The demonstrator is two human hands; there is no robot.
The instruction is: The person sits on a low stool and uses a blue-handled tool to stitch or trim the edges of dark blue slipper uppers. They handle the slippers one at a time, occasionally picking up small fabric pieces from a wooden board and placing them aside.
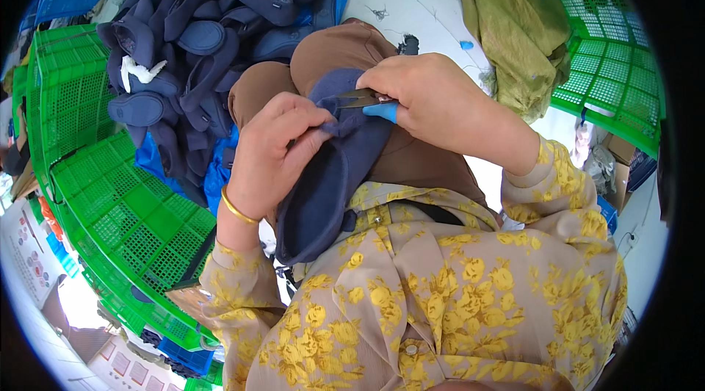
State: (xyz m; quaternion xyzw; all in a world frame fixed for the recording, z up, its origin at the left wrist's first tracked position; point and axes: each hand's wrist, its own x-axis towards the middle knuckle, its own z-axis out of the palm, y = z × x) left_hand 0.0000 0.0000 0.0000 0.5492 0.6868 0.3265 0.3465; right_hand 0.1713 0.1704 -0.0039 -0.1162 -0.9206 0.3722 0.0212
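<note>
White tiled floor (411, 5) with loose thread scraps shows beyond the person's lap, and green perforated plastic crates stand on both sides, at the left (132, 222) and at the upper right (598, 71); their overlaps make the number of crates hard to tell.

One navy slip-on shoe (367, 145) lies lengthwise over the brown trousers (422, 171), its opening toward the person's body. The left hand (264, 149) is nearly closed, thumb and fingers pinching the shoe's fabric near its middle. The right hand (444, 105) is closed around one pair of metal thread snips (354, 100), the blades slightly parted and pointing left over the shoe's upper; whether they touch the fabric cannot be told. One blue covering (382, 110) wraps a digit of this hand.

One gold bangle (239, 209) circles the left wrist. Beyond the left knee is a heap of similar navy shoes (202, 37), too overlapped to count, with one white strip (141, 74) on top. One olive sack (507, 31) slumps beside the right-hand crates.
</note>
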